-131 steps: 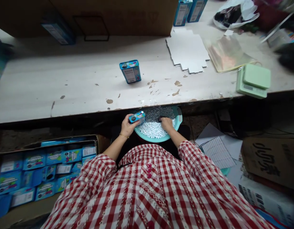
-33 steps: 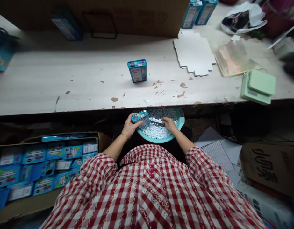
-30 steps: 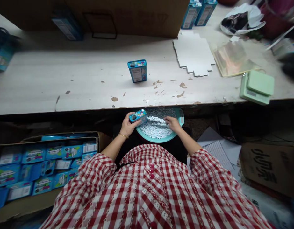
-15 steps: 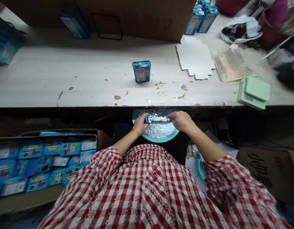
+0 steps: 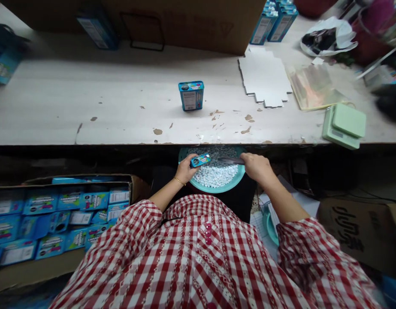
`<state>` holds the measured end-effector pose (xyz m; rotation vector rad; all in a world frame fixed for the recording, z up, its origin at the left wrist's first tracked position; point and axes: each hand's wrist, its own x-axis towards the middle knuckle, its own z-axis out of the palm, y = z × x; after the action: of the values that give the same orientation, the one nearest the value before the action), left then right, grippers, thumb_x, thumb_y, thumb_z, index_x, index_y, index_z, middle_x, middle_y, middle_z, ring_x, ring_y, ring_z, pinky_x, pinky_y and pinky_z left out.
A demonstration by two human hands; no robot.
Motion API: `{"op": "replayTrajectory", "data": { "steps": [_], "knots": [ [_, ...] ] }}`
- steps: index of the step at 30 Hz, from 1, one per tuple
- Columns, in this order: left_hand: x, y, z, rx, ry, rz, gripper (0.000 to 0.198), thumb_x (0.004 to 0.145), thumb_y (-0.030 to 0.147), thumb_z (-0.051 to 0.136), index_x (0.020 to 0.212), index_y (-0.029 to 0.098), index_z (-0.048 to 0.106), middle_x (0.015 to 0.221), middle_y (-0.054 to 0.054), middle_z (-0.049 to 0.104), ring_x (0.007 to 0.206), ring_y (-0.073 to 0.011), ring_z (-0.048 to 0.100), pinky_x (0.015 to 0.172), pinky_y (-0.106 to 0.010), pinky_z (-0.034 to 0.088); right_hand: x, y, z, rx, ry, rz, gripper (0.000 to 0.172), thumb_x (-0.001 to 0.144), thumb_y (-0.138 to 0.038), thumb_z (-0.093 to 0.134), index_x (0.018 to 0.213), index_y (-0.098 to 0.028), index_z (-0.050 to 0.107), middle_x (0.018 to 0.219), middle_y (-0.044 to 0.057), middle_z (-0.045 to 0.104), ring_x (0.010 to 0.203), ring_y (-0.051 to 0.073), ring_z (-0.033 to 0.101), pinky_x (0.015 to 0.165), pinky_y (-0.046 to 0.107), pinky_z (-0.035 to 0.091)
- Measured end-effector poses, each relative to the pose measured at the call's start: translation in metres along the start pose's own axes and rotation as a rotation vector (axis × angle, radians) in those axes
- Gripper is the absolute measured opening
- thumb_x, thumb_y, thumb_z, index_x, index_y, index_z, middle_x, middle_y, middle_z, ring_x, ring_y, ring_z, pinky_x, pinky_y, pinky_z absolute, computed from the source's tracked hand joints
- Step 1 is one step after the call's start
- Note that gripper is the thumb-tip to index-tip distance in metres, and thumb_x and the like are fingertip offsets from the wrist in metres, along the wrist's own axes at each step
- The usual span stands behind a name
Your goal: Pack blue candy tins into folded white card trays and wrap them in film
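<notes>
Small blue tin above white mints

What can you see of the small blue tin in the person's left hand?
The small rectangular tin is bright blue, with a colourful printed label and a dark round mark near one end; it looks like printed metal. It lies nearly flat, its long side running across the view, gripped in the left hand just above the teal basin of white pellets. Whether it is open or filled cannot be told.
</notes>
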<state>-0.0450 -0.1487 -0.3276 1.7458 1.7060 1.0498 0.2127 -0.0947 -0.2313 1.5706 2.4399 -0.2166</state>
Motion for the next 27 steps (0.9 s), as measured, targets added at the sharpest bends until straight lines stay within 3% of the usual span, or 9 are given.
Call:
{"op": "replayTrajectory", "data": {
  "steps": [2,6,9,13,18,22,27],
  "knots": [
    [-0.001,-0.004,-0.003,-0.043,0.042,-0.028,0.039,0.068,0.029,0.066,0.104,0.019,0.054,0.098,-0.003,0.064,0.088,-0.0164,0.061,0.081,-0.028,0.047,0.017,-0.005,0.037,0.133,-0.073,0.035,0.037,0.083,-0.008,0.035,0.109,-0.020,0.059,0.105,0.010,0.065,0.090,0.020,0.063,0.072,0.025,0.043],
    [-0.002,-0.006,-0.004,-0.105,0.107,-0.078,0.042,0.066,0.034,0.068,0.102,0.018,0.054,0.094,-0.003,0.063,0.086,-0.0162,0.060,0.081,-0.029,0.047,0.050,-0.048,0.092,0.369,-0.077,-0.018,0.038,0.084,-0.008,0.037,0.111,-0.020,0.060,0.107,0.008,0.066,0.095,0.016,0.060,0.078,0.022,0.041],
    [-0.003,-0.001,-0.008,-0.140,0.145,-0.102,0.043,0.064,0.036,0.069,0.100,0.016,0.053,0.090,-0.003,0.062,0.082,-0.0155,0.059,0.079,-0.029,0.047,0.064,-0.065,0.106,0.483,-0.031,-0.057,0.035,0.088,-0.013,0.036,0.111,-0.017,0.061,0.107,0.008,0.066,0.096,0.013,0.058,0.082,0.020,0.039],
    [-0.007,0.005,-0.022,-0.135,0.201,-0.124,0.044,0.065,0.036,0.069,0.101,0.017,0.053,0.091,-0.002,0.062,0.080,-0.0144,0.060,0.078,-0.028,0.048,0.067,-0.045,0.110,0.633,0.014,-0.108,0.031,0.087,-0.019,0.038,0.103,-0.014,0.064,0.098,0.005,0.068,0.088,0.010,0.059,0.076,0.016,0.041],
    [-0.005,0.004,-0.032,-0.068,0.251,-0.101,0.042,0.067,0.034,0.069,0.102,0.018,0.054,0.091,-0.002,0.063,0.081,-0.0143,0.060,0.077,-0.026,0.048,0.056,-0.006,0.102,0.798,0.071,-0.101,0.025,0.080,-0.019,0.044,0.091,-0.011,0.066,0.072,0.003,0.066,0.064,0.011,0.057,0.062,0.019,0.043],
    [-0.001,0.005,-0.021,0.042,0.147,-0.094,0.038,0.068,0.028,0.067,0.102,0.019,0.055,0.091,-0.002,0.065,0.079,-0.0150,0.061,0.075,-0.026,0.047,0.038,0.010,0.071,0.922,0.156,-0.160,0.023,0.077,-0.022,0.048,0.085,-0.013,0.068,0.064,0.001,0.063,0.058,0.011,0.054,0.058,0.020,0.042],
    [0.003,0.014,-0.002,0.161,0.009,-0.077,0.037,0.069,0.021,0.064,0.105,0.020,0.055,0.097,-0.003,0.065,0.086,-0.0176,0.062,0.079,-0.028,0.047,0.017,-0.005,0.012,0.600,0.142,-0.168,0.028,0.079,-0.021,0.047,0.094,-0.020,0.070,0.085,0.003,0.070,0.077,0.014,0.062,0.073,0.023,0.045]
  ]
}}
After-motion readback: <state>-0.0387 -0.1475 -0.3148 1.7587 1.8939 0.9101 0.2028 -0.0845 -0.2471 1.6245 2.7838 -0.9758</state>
